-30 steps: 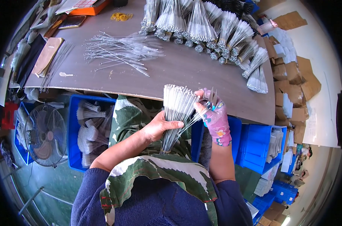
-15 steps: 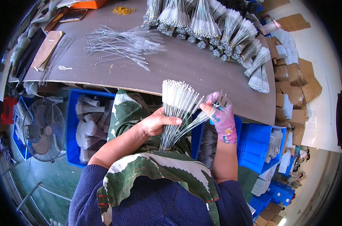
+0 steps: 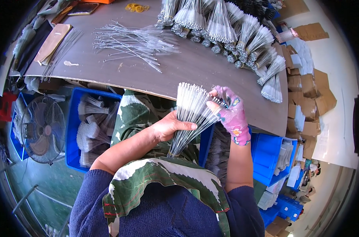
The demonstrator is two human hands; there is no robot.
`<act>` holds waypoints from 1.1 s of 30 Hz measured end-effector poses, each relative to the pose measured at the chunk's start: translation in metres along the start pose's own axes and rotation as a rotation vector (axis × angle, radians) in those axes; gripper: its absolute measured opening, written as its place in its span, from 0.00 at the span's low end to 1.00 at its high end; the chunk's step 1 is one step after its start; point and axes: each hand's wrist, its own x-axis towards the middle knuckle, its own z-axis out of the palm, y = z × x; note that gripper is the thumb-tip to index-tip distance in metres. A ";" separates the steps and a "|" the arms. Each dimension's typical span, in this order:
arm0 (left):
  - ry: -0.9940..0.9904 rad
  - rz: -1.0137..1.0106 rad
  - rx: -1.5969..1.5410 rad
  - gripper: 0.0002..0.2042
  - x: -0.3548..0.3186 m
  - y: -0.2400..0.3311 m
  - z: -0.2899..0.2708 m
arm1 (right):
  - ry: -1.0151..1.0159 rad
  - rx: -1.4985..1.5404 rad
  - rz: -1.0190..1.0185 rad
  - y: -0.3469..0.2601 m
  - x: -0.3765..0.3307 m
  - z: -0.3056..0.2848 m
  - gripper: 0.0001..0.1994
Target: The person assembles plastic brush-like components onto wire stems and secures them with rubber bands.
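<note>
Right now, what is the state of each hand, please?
Left hand: closed around a bundle of white wire brushes.
Right hand: curled at the brushes, metal tool showing; grip cannot be told.

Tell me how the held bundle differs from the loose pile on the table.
The bundle is gripped in the left hand; the pile lies on the table. The bundle's stems run roughly one way, while the pile's cross at many angles. The bundle is packed close; the pile is spread out. Both have thin stems with pale bristles.

A navy knitted sweater point(image 3: 159, 213) showed beneath a green-and-white camouflage apron point(image 3: 126, 195) with red stitching; a pink, flower-patterned fingerless glove point(image 3: 237, 120) covered the right grip point(image 3: 227, 105).
</note>
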 end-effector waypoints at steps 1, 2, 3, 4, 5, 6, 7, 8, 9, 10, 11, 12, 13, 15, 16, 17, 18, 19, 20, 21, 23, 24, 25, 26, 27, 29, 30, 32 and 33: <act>0.000 0.001 -0.003 0.20 0.000 -0.001 -0.002 | -0.033 0.081 0.058 -0.002 0.000 -0.003 0.09; 0.020 0.008 0.009 0.19 0.000 -0.002 -0.004 | -0.039 0.137 0.018 0.006 0.000 -0.007 0.08; 0.039 0.014 0.021 0.19 0.000 -0.003 -0.006 | -0.040 0.135 0.019 0.007 0.000 -0.010 0.08; 0.056 0.017 0.024 0.18 -0.001 -0.001 -0.003 | -0.099 0.270 0.043 0.007 0.000 -0.012 0.08; 0.055 0.018 0.021 0.18 0.000 -0.003 -0.005 | -0.157 0.405 0.068 0.008 0.000 -0.016 0.08; 0.028 0.025 0.051 0.18 0.003 -0.005 -0.008 | -0.167 0.307 0.148 0.013 0.001 -0.022 0.08; 0.004 0.029 0.081 0.19 0.003 -0.006 -0.007 | -0.167 0.307 0.150 0.013 0.002 -0.020 0.08; 0.016 0.025 0.093 0.18 0.003 -0.006 -0.005 | -0.120 0.212 0.143 0.010 0.003 -0.013 0.08; 0.017 0.025 0.092 0.18 0.002 -0.006 -0.003 | -0.074 0.117 0.135 0.007 0.004 -0.008 0.09; 0.011 0.035 0.062 0.18 0.000 -0.003 0.000 | -0.064 0.187 0.227 -0.003 0.003 -0.005 0.10; 0.006 0.047 0.032 0.17 -0.001 -0.002 0.001 | -0.069 0.186 0.227 -0.001 0.001 -0.007 0.10; -0.003 0.038 -0.002 0.17 -0.003 -0.001 -0.001 | -0.090 0.190 0.168 0.003 0.000 -0.011 0.10; -0.004 0.040 -0.003 0.17 -0.003 -0.002 -0.006 | -0.107 0.193 0.108 0.009 -0.002 -0.016 0.11; -0.118 0.041 -0.027 0.17 0.000 -0.005 -0.019 | -0.106 0.340 0.102 0.029 -0.004 -0.024 0.13; -0.075 0.060 -0.017 0.17 -0.002 -0.003 -0.017 | -0.123 0.323 0.108 0.029 -0.002 -0.024 0.13; -0.072 0.062 -0.018 0.17 -0.002 -0.004 -0.018 | -0.140 0.306 0.114 0.027 -0.001 -0.022 0.12; -0.048 0.043 0.004 0.16 -0.001 -0.004 -0.018 | -0.144 0.306 0.114 0.023 -0.001 -0.020 0.12; -0.024 0.023 0.025 0.16 -0.001 -0.005 -0.019 | -0.113 0.220 0.124 0.004 0.000 -0.008 0.11; -0.013 0.031 0.016 0.16 -0.001 -0.005 -0.017 | -0.080 0.133 0.133 -0.006 0.000 -0.002 0.10; -0.012 0.032 0.015 0.16 -0.003 -0.003 -0.014 | -0.082 0.133 0.133 -0.004 0.001 -0.002 0.10; 0.000 0.020 -0.032 0.16 -0.007 0.001 -0.008 | -0.135 0.299 0.055 0.007 0.002 -0.004 0.11; 0.000 0.022 -0.033 0.16 -0.006 -0.001 -0.009 | -0.136 0.298 0.054 0.015 0.003 -0.008 0.11; -0.010 0.036 -0.027 0.17 -0.004 -0.002 -0.012 | -0.190 0.353 0.060 0.019 0.005 -0.012 0.12; -0.019 0.050 -0.020 0.17 -0.003 -0.003 -0.015 | -0.243 0.408 0.066 0.022 0.007 -0.014 0.14; -0.018 0.054 -0.020 0.17 -0.002 -0.004 -0.015 | -0.247 0.408 0.065 0.024 0.007 -0.013 0.14; 0.001 0.035 -0.017 0.18 -0.003 -0.006 -0.014 | -0.090 0.096 0.114 0.009 0.009 0.001 0.12; -0.010 0.039 -0.014 0.19 -0.003 -0.006 -0.016 | -0.085 0.141 0.163 -0.001 0.010 0.007 0.11; -0.012 0.033 -0.024 0.20 -0.006 -0.002 -0.011 | -0.109 0.126 0.105 0.013 0.011 -0.003 0.11; -0.015 0.025 -0.034 0.21 -0.006 0.000 -0.009 | -0.129 0.110 0.047 0.019 0.011 -0.006 0.12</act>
